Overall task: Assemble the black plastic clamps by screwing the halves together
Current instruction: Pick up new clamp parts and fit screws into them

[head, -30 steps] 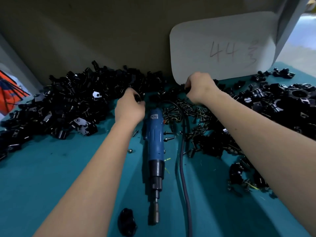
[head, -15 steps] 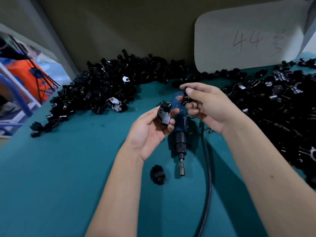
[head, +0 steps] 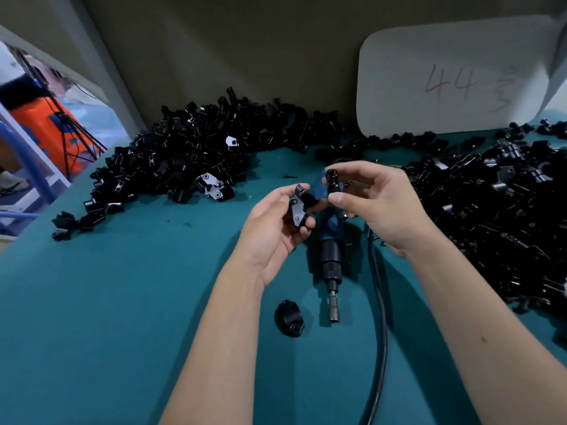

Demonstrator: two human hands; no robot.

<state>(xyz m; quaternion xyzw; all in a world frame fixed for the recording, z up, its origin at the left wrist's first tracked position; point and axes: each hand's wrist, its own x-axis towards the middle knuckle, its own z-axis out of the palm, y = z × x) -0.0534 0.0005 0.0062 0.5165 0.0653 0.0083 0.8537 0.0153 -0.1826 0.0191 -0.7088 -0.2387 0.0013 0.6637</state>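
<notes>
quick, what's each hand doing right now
Left hand: holding a black clamp half.
Right hand: pinching a small black clamp part between thumb and fingers.

Open teal mat [head: 116, 317] spreads from 6 to 9 o'clock. Clamp piles block 11 o'clock [head: 196, 157] and 3 o'clock [head: 497, 216]. At centre the driver [head: 331, 256], its cable [head: 379, 317] and a lone clamp [head: 289, 318] lie in the way.

Glossy black plastic clamp halves [head: 190, 167] catch the light in heaps on a matt teal surface [head: 107, 317]. The screwdriver [head: 330, 256] has smooth blue plastic casing and a dull metal bit; its cable [head: 379, 317] looks rubbery.
</notes>
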